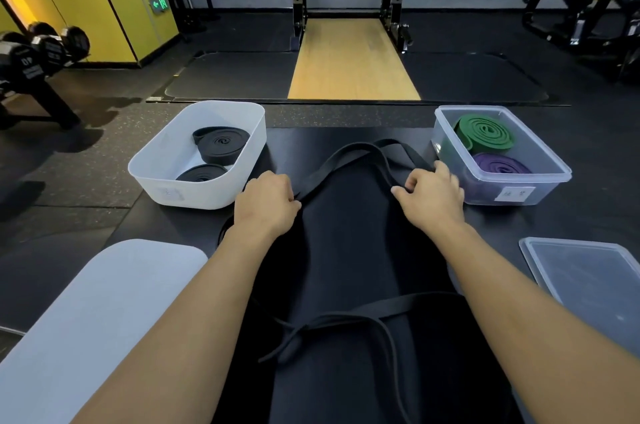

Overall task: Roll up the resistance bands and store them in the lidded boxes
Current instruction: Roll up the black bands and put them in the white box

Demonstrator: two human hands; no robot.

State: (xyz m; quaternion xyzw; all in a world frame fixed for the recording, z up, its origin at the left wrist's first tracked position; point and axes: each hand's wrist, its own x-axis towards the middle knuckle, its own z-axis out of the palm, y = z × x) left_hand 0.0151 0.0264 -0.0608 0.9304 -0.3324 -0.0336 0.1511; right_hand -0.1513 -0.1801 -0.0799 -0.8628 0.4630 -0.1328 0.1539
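A long black resistance band [349, 153] lies unrolled in a loop on the black mat [346, 233]. My left hand [266, 201] grips its left side and my right hand [429, 196] pinches its right side. A second black band [363, 312] lies loose near my body. The white box [152, 160] at the left holds two rolled black bands [221, 144]. The clear box [554, 174] at the right holds a rolled green band [485, 132] and a rolled purple band [502, 165].
A white lid [97, 312] lies at the near left and a clear lid [588, 278] at the near right. Dumbbells on a rack [31, 59] stand far left. A squat rack with a wooden platform [353, 59] stands beyond the boxes.
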